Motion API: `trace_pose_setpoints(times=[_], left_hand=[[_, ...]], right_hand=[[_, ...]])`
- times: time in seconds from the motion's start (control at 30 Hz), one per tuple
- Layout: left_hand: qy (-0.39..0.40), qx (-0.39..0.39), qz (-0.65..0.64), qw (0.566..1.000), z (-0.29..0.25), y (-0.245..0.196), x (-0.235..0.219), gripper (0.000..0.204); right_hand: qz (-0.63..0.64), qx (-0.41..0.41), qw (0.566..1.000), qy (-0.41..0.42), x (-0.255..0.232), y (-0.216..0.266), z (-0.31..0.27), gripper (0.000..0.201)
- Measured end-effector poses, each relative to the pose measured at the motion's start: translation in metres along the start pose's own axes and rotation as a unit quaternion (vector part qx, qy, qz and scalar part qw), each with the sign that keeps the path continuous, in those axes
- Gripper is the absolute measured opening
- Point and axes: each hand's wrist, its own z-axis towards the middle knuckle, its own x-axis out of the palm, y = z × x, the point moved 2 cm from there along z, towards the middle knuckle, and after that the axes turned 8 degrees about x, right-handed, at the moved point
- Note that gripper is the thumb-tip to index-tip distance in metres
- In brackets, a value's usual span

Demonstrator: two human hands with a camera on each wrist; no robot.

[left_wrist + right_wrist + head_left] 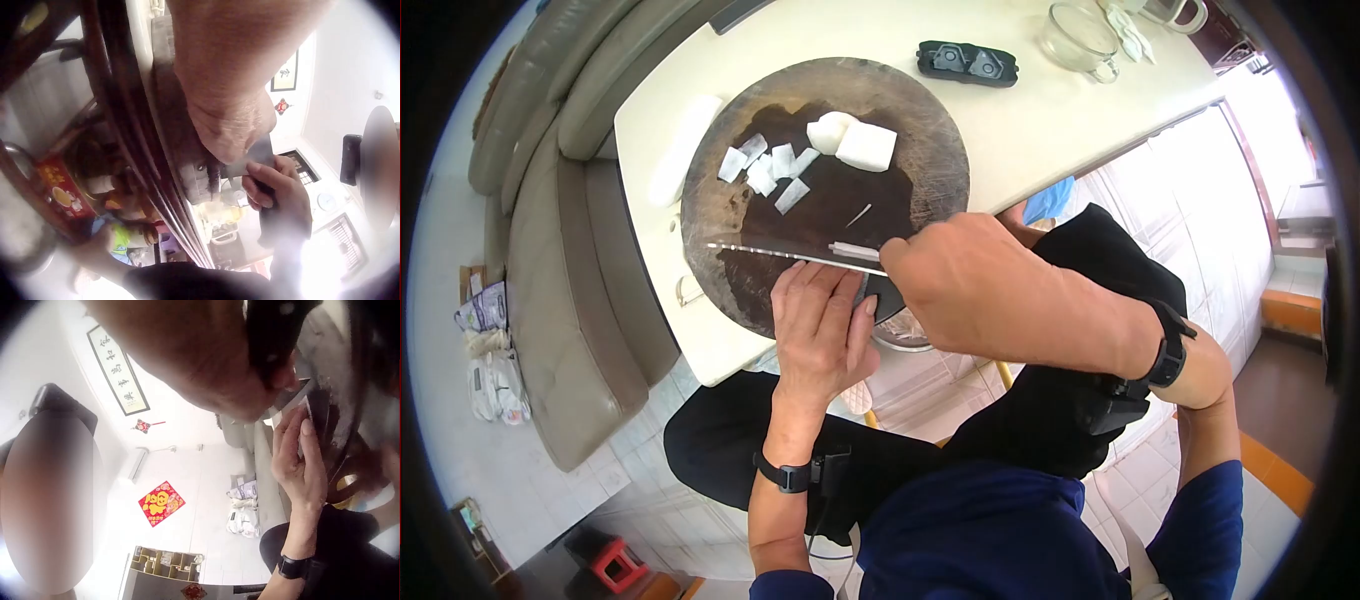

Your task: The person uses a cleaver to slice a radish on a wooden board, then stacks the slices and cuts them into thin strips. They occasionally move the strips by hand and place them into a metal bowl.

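**Pale piece [862, 288] held beside a knife [760, 252] near the edge of a round board [940, 110]**

The board's near edge appears to jut past the edge of the table [1040, 130]. Close to that edge, the pale piece, mostly hidden, is pinched by the fingers and thumb of the left hand [820, 320]. The knife's handle is grasped in the right hand [970, 285], and the blade is held across the board, just beyond the left fingertips. Little room is left between blade and fingertips; on the far side, bare dark wood is seen up to the cut pieces. Bare tabletop is also seen to the right of the board.

One pale strip [855, 250] is seen along the far side of the blade, then one thin sliver [858, 215]. About seven small flat pieces [792, 196], some overlapping, are scattered at the far left of the board. Two white chunks [866, 147] are set together at its far middle. One long white thing [683, 150] is seen on the table, just left of the board.

Below the board's near edge, a basin [910, 348] is partly seen, its contents unclear. Beyond the board, two rounded shapes are seen in a black case [945, 62]; to its right, one clear glass cup [1075, 40] is placed.
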Motion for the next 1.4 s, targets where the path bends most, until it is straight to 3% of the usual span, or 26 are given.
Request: trace_pose_setpoints(times=[0.07, 0.3, 0.4, 0.5, 0.6, 0.93, 1.2, 1.3, 1.4], left_hand=[[0.007, -0.008, -0.006, 1.0, -0.001, 0.0, 0.0, 0.032], [0.016, -0.016, -0.001, 1.0, -0.002, -0.002, 0.0, 0.03], [0.02, -0.015, -0.001, 1.0, -0.002, -0.003, 0.0, 0.029], [0.019, -0.015, 0.002, 1.0, 0.001, -0.004, -0.002, 0.03], [0.011, -0.014, 0.001, 1.0, 0.0, -0.003, -0.001, 0.032], [0.02, -0.015, 0.005, 1.0, -0.001, -0.004, -0.002, 0.031], [-0.001, -0.002, 0.008, 1.0, -0.001, -0.003, 0.001, 0.035], [-0.005, -0.01, 0.007, 1.0, -0.002, -0.002, 0.002, 0.037], [-0.006, -0.013, 0.007, 1.0, -0.002, -0.003, 0.001, 0.038]], right_hand=[[0.015, -0.043, 0.999, -0.013, 0.001, 0.003, -0.004, 0.012], [-0.023, -0.044, 0.999, 0.012, 0.007, 0.01, -0.003, 0.014], [0.054, -0.072, 0.996, -0.029, 0.009, 0.012, 0.002, 0.012], [0.027, -0.042, 0.999, -0.018, 0.007, 0.005, 0.009, 0.009], [0.012, 0.047, 0.998, 0.038, 0.0, 0.003, 0.006, 0.006], [0.026, -0.049, 0.998, -0.012, 0.002, 0.008, -0.001, 0.009], [0.022, 0.054, 0.998, 0.018, -0.001, -0.002, 0.008, 0.009], [0.039, 0.076, 0.995, 0.052, -0.008, 0.0, 0.005, 0.008], [0.038, 0.057, 0.997, 0.033, -0.006, 0.001, 0.001, 0.009]])
